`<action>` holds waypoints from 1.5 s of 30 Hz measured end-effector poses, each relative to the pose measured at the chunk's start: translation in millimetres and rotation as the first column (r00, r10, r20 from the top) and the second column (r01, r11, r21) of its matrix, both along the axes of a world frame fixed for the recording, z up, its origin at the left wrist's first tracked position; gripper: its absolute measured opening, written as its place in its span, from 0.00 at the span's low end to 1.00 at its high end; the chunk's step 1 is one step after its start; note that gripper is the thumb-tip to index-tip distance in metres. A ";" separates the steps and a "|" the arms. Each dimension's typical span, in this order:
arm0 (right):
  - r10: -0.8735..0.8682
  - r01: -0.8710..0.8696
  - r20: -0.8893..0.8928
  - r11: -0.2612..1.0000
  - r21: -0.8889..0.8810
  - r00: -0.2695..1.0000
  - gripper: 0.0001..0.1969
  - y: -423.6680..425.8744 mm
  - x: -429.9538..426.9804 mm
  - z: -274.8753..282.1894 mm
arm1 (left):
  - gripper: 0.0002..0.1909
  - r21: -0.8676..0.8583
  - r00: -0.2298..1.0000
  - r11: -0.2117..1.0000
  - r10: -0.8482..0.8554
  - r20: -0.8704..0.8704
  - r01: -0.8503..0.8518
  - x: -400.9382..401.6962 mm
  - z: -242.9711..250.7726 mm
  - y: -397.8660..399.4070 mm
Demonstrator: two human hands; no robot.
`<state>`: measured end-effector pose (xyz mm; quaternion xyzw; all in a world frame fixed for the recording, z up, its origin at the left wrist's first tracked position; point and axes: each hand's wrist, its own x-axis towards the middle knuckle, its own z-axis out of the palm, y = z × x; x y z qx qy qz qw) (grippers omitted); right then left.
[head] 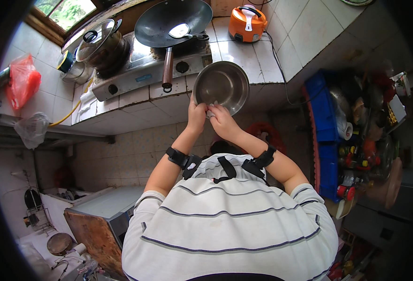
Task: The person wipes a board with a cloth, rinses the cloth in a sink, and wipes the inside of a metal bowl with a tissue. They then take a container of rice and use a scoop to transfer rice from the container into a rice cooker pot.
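A round stainless steel pot (222,84) is held tilted in front of the counter, its shiny inside facing me. My left hand (196,114) grips the pot's near left rim. Beside it, my right hand (222,121) has its fingers closed on a crumpled whitish piece (211,113), perhaps tissue or cloth, at the near rim. The fingertips of both hands meet there. Behind the pot, a wok (153,30) with a wooden handle stands on the gas stove (136,79), with a metal ladle (180,31) lying in it.
A glass-lidded pot (102,56) stands on the left burner. An orange rice cooker (245,30) with a cord sits at the back right of the tiled counter (262,75). Blue crates (320,112) with bottles are at right; plastic bags (23,82) are at left.
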<state>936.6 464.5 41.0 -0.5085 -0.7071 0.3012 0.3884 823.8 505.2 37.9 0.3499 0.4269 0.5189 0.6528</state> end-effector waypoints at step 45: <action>-0.228 0.146 -0.287 0.949 -0.279 0.930 0.19 78.3 44.9 -24.7 | 0.26 -0.326 0.909 0.850 -0.407 0.095 0.414 -8.1 31.0 -0.4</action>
